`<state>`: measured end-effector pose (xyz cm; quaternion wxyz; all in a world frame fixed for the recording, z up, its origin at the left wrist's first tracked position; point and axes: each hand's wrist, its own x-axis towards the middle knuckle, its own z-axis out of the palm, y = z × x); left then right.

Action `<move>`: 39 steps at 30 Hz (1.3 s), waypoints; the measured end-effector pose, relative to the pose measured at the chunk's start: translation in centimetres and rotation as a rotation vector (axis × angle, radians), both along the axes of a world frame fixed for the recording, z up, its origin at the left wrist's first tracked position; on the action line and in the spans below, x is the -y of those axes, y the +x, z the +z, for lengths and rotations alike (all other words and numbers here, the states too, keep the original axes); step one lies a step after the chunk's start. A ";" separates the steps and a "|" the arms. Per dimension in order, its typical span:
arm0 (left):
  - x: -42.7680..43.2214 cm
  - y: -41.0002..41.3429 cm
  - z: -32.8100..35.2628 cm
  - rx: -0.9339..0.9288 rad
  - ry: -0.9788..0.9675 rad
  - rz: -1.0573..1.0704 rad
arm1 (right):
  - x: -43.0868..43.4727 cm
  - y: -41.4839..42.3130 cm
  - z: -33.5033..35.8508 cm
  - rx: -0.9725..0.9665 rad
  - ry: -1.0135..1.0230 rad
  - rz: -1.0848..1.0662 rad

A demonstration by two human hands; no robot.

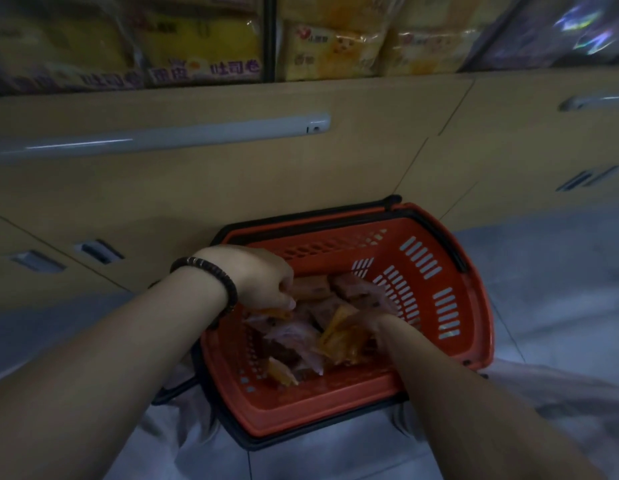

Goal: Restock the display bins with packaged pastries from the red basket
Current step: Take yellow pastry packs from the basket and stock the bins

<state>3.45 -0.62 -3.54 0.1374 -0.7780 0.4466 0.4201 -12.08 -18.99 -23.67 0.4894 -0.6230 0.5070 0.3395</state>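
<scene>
A red basket with black handles sits on the floor against the cabinet. Inside lie several packaged pastries in pinkish and orange wrappers. My left hand, with a dark bead bracelet on the wrist, reaches into the basket's left side, its fingers curled on an orange pack. My right hand is deep in the basket, gripping a bunch of orange packs that hide most of its fingers. Display bins above hold yellow bread packs.
A tan cabinet front with a grey bar handle and recessed pulls stands behind the basket. Grey tiled floor stretches to the right. My light trouser legs flank the basket below.
</scene>
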 end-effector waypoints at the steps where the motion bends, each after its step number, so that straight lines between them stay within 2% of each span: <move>1: 0.0 -0.1 -0.1 -0.002 0.007 -0.004 | 0.0 0.2 0.3 -0.025 -0.018 0.062; 4: -0.1 -0.3 -0.4 -0.003 0.018 -0.004 | -1.0 0.9 0.6 -0.043 -0.126 0.257; 7: -0.2 -0.3 -0.8 -0.006 0.021 0.001 | -2.0 1.6 -0.1 -0.028 -0.163 0.360; 11: -0.1 -0.6 -1.1 -0.002 0.038 -0.016 | -2.3 1.6 -0.2 -0.002 -0.220 0.384; 15: 0.1 -0.4 -1.5 0.000 0.004 -0.006 | -0.4 0.8 -5.4 0.043 -0.342 0.371; 18: 0.2 -0.1 -1.4 -0.007 0.002 0.001 | -1.7 0.9 0.3 0.042 -0.346 0.363; 20: 0.2 0.1 -1.1 -0.019 -0.008 0.021 | -1.4 1.5 3.0 0.106 -0.341 0.357; 26: 0.6 0.2 -0.1 -0.138 -0.317 0.319 | 0.3 3.8 14.0 0.490 -0.358 0.462; 28: 0.8 -0.3 0.2 -0.301 -0.494 0.472 | 0.8 3.5 18.1 0.631 -0.374 0.405; 31: 1.2 -1.7 1.2 -0.608 -0.759 0.745 | 1.8 2.8 22.4 0.727 -0.321 0.386; 35: 1.6 -3.4 2.2 -0.661 -0.952 0.979 | 2.0 1.4 24.2 0.856 -0.247 0.185; 39: 1.9 -4.5 2.5 -0.686 -1.035 1.103 | 2.2 0.7 23.7 0.936 -0.099 0.072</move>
